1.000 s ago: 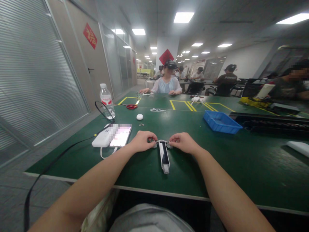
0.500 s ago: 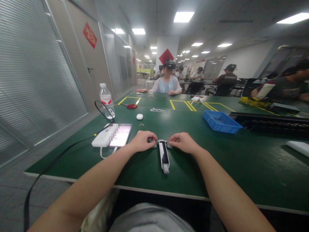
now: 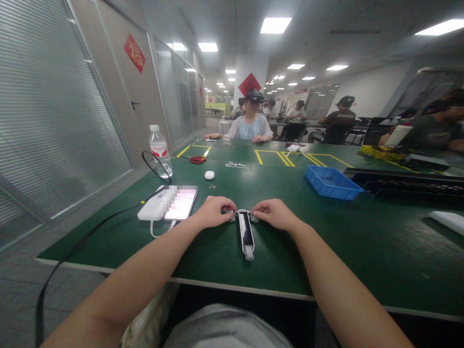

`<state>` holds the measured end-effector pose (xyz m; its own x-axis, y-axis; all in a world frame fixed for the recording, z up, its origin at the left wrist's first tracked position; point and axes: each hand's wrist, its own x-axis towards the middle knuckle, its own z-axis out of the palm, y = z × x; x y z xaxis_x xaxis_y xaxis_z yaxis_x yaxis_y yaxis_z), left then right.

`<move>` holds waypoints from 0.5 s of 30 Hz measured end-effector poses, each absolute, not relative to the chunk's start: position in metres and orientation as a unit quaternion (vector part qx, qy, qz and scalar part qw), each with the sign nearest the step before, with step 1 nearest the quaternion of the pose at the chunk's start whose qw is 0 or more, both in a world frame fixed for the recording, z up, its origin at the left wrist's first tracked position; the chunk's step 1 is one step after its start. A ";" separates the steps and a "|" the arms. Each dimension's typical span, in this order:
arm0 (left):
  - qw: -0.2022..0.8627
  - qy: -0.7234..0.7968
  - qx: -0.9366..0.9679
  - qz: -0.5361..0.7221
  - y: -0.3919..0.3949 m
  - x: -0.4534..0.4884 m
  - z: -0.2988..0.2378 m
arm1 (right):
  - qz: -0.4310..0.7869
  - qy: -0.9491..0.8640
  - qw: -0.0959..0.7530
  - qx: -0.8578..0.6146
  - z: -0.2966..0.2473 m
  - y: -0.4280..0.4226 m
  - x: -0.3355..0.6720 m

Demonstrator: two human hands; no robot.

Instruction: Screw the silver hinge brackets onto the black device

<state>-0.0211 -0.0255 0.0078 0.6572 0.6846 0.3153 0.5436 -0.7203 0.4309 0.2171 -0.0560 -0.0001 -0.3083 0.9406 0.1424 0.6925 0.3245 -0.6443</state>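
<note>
A long, narrow white-framed piece point(image 3: 247, 234) with a dark strip along its middle lies on the green table in front of me. Its near end carries a pale, translucent block point(image 3: 248, 253). From the left, my left hand point(image 3: 216, 211) pinches the side of its far end, where small silvery and greenish bits show at the fingertips. On the opposite side, my right hand point(image 3: 272, 212) is closed in a similar pinch. Both hands rest low over the tabletop, and the fingers partly hide the small parts between them.
To the left are a phone point(image 3: 182, 205), a white power bank point(image 3: 151, 207) with a cable and a water bottle point(image 3: 160, 152). Farther out lie a white round case point(image 3: 209, 175), tiny rings point(image 3: 212, 186) and red-handled scissors point(image 3: 197, 159). A blue tray point(image 3: 333, 189) stands right. A person point(image 3: 251, 123) sits opposite.
Almost nothing differs. My right fingertips have shifted very slightly at the far end of the piece; my left hand and the piece stay in place.
</note>
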 end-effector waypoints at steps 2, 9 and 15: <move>0.150 0.341 0.898 0.234 -0.026 -0.021 0.008 | 0.237 -0.769 0.260 -0.535 0.000 -0.056 0.217; 0.146 0.344 0.898 0.233 -0.027 -0.020 0.011 | 0.222 -0.755 0.277 -0.552 0.001 -0.057 0.216; 0.146 0.341 0.899 0.233 -0.027 -0.020 0.010 | 0.235 -0.752 0.284 -0.547 0.003 -0.058 0.215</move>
<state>-0.0203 -0.0272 0.0100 0.6581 0.6818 0.3195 0.5453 -0.7242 0.4221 0.2153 -0.0580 0.0030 -0.2399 0.9558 0.1701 0.6889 0.2911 -0.6638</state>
